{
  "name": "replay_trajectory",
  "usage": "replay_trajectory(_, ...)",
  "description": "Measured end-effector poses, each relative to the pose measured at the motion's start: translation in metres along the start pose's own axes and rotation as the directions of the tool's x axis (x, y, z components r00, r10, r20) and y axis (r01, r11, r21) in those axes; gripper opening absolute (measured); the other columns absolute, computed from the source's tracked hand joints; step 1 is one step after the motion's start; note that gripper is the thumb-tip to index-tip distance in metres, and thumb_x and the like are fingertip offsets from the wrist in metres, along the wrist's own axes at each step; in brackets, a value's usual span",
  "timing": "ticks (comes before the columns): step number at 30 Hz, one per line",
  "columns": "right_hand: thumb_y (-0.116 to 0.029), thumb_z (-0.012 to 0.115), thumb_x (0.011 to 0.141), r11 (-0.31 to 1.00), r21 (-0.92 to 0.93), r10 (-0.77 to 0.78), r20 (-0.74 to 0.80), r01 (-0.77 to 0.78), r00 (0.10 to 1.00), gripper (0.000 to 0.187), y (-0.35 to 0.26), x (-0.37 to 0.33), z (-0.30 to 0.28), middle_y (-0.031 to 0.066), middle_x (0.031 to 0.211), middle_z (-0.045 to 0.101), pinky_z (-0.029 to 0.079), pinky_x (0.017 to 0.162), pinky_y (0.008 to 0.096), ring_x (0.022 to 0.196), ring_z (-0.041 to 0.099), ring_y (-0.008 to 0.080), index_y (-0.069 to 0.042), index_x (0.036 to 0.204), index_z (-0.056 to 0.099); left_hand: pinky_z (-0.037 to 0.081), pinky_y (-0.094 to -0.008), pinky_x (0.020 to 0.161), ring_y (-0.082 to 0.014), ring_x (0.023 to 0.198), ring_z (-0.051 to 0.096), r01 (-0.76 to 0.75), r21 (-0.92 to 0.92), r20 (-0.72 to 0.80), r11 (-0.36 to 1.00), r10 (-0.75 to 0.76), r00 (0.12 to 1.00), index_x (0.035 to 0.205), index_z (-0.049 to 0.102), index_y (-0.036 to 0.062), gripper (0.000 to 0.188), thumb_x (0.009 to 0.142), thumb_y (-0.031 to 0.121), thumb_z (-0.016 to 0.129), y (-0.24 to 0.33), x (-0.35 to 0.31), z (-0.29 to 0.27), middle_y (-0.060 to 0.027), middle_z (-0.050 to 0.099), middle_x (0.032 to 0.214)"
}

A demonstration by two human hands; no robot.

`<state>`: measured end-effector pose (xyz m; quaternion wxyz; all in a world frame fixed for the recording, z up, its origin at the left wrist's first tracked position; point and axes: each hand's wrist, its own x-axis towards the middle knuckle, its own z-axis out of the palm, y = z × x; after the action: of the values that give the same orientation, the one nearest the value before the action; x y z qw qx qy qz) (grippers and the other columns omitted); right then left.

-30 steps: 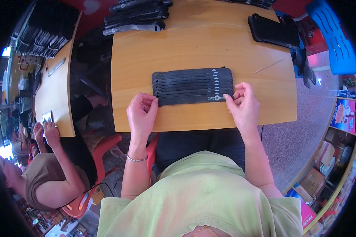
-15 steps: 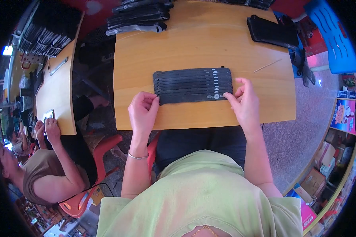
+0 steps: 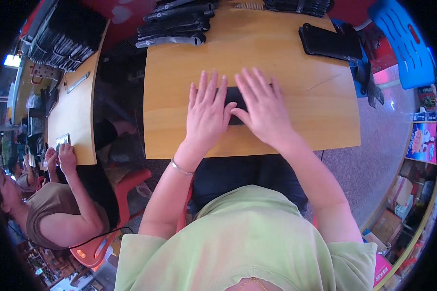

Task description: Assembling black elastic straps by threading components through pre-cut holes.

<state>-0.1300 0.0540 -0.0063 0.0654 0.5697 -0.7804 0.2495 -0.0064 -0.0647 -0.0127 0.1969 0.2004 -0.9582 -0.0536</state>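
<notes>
The step in hand appears to be smoothing or pressing down the black strap set [image 3: 235, 97], which lies at the centre of the frame on the wooden table [image 3: 179, 140], mostly hidden beneath the person's hands. The left hand [image 3: 208, 114] is spread flat over its left part, fingers extended and clenching nothing; the right hand [image 3: 264, 111] lies likewise over its right part, angled inward, the thumbs close together. How hard they press cannot be told. Any further smoothing would call for level palms and even pressure, so that the layers stay aligned; lifting the set would call for curled fingers at its ends. Strap bundles [image 3: 177, 24] lie at the upper left of the tabletop.
</notes>
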Motion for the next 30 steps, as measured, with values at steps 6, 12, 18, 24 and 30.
replay_trajectory(6,-0.053,0.047,0.089,0.981,-0.161,-0.081,0.150,0.106,0.985,0.065,0.008,-0.002,0.020,0.0129,0.143,0.039,0.019,0.110,0.0539,0.136,0.030,0.0273,-0.010,0.138,0.043,0.022,-0.0497,0.111,-0.0340,0.136,0.029,-0.006,0.087,0.141,0.996,-0.007,0.990,0.138,0.041,0.0068,0.054,0.094,0.037,0.045,-0.003,-0.005,0.014,-0.0191,0.037,0.143)
replay_trajectory(12,-0.055,0.046,0.089,0.992,-0.092,-0.064,0.197,0.083,0.978,0.068,0.017,0.002,0.017,0.0141,0.146,0.036,0.017,0.111,0.0534,0.138,0.028,0.0277,-0.010,0.140,0.039,0.019,-0.0506,0.111,-0.0338,0.138,0.027,-0.101,0.095,0.160,0.990,0.085,0.983,0.139,0.040,0.0093,0.055,0.093,0.040,0.044,-0.024,-0.005,0.008,-0.0152,0.035,0.146)
replay_trajectory(18,-0.057,0.045,0.089,0.978,-0.179,-0.067,0.240,0.112,0.968,0.072,0.028,-0.008,0.002,0.0130,0.149,0.030,0.014,0.111,0.0558,0.139,0.025,0.0282,-0.013,0.143,0.033,0.015,-0.0517,0.112,-0.0333,0.141,0.019,-0.023,0.092,0.208,0.995,0.003,0.978,0.144,0.031,0.0123,0.057,0.094,0.038,0.043,-0.038,-0.016,-0.005,-0.0137,0.026,0.150)
replay_trajectory(24,-0.059,0.042,0.089,0.985,-0.144,-0.049,0.297,0.095,0.954,0.073,0.031,-0.007,0.002,0.0127,0.149,0.030,0.015,0.111,0.0560,0.139,0.026,0.0274,-0.011,0.143,0.032,0.014,-0.0522,0.112,-0.0325,0.141,0.018,-0.109,0.225,0.243,0.968,0.052,0.969,0.144,0.032,0.0105,0.059,0.094,0.041,0.043,-0.034,-0.010,-0.011,-0.0143,0.026,0.151)
replay_trajectory(30,-0.059,0.041,0.089,0.975,-0.151,-0.118,0.262,0.162,0.958,0.077,-0.013,-0.012,0.008,0.0135,0.147,0.033,0.016,0.112,0.0538,0.139,0.026,0.0266,-0.003,0.141,0.034,0.016,-0.0479,0.113,-0.0287,0.141,0.020,-0.108,0.107,0.148,0.988,0.092,0.985,0.140,0.037,0.0030,0.064,0.093,0.046,0.043,-0.012,-0.011,-0.002,-0.0131,0.028,0.150)
